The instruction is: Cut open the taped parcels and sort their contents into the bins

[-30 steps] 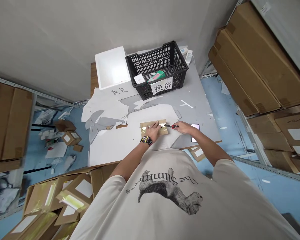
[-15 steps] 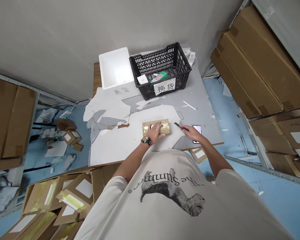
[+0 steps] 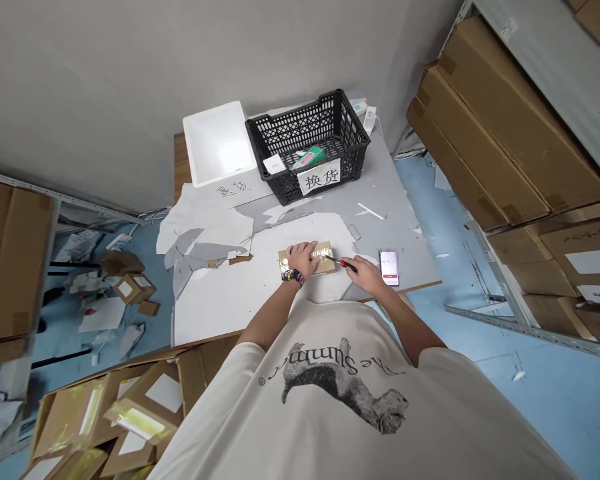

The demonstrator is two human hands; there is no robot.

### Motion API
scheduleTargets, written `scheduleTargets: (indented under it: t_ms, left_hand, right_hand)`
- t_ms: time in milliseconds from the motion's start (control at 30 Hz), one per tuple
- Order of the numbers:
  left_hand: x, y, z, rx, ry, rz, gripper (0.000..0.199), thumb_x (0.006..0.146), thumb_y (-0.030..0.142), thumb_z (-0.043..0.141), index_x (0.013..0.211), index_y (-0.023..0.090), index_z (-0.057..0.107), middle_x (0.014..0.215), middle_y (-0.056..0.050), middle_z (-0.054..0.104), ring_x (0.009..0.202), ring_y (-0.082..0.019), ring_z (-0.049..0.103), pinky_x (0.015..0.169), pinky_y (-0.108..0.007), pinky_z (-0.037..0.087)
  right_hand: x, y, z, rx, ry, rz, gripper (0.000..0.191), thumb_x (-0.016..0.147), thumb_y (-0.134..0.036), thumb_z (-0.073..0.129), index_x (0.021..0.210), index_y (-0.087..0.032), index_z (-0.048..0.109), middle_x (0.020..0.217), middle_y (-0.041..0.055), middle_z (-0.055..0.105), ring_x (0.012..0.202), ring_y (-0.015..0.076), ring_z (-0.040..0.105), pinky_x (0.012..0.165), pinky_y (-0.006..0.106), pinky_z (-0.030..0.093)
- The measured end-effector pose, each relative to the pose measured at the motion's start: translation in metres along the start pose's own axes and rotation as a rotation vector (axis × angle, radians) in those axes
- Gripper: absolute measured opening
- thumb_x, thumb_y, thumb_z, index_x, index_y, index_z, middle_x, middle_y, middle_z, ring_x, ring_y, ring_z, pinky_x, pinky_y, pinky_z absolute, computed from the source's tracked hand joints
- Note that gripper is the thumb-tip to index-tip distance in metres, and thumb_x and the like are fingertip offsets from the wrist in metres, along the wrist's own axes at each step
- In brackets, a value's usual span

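Observation:
A small taped cardboard box (image 3: pixel 325 259) lies on the white-covered part of the table (image 3: pixel 220 300). Pressed on its left half is my left hand (image 3: pixel 301 259), fingers stretched over the top and a watch at the wrist. My right hand (image 3: pixel 364 275) grips a red and black utility knife (image 3: pixel 349 265), whose blade reaches over the right part of the box, at the tape. Whether the blade has cut in, I cannot tell. A phone (image 3: pixel 389 268) with a lit screen lies just right of my right hand.
Behind the box stand a black plastic crate (image 3: pixel 325 177) with small packages inside and a white foam box (image 3: pixel 220 143). Taped cartons (image 3: pixel 145 400) fill a large box at lower left. Shelves with big cartons (image 3: pixel 505 120) rise at right; litter covers the floor at left.
My right hand has moved left with the utility knife, bringing the blade from beside the box onto its taped top. The phone is now uncovered. My left hand stays on the box.

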State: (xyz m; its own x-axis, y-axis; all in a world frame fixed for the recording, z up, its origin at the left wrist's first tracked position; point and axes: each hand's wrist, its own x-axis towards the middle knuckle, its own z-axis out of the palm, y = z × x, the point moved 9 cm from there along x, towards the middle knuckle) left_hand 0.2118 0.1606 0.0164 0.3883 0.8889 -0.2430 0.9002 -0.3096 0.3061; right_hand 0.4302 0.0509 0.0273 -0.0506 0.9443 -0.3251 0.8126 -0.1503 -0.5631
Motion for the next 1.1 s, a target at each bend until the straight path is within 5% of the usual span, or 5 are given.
scheduleTargets:
  t_ms: [267,733,1100]
  left_hand:
    - [0.0,0.008,0.004,0.042,-0.027,0.12,0.068,0.115,0.056,0.049,0.178,0.031,0.051,0.173,-0.014,0.061,0.157,-0.038,0.055,0.138,-0.056,0.028]
    - [-0.001,0.014,-0.003,0.032,-0.013,0.102,0.065,0.119,0.053,0.038,0.177,0.029,0.053,0.169,-0.013,0.066,0.152,-0.037,0.057,0.136,-0.054,0.029]
    - [-0.005,0.015,0.001,0.004,0.001,0.114,0.064,0.118,0.056,0.042,0.175,0.03,0.056,0.17,-0.013,0.065,0.155,-0.037,0.057,0.138,-0.055,0.028]
  right_hand:
    - [-0.008,-0.017,-0.001,-0.324,-0.064,-0.038,0.054,0.115,-0.03,0.057,0.169,-0.031,0.064,0.14,0.0151,0.072,0.125,0.0323,0.066,0.1,0.037,0.052]
    - [0.001,-0.029,0.003,-0.374,-0.084,0.001,0.058,0.118,-0.031,0.043,0.176,-0.028,0.053,0.15,0.0183,0.069,0.128,0.0347,0.067,0.099,0.041,0.055]
    - [0.014,-0.014,0.002,-0.437,-0.059,-0.104,0.063,0.118,-0.027,0.035,0.179,-0.027,0.051,0.149,0.0219,0.069,0.127,0.0385,0.062,0.109,0.049,0.046]
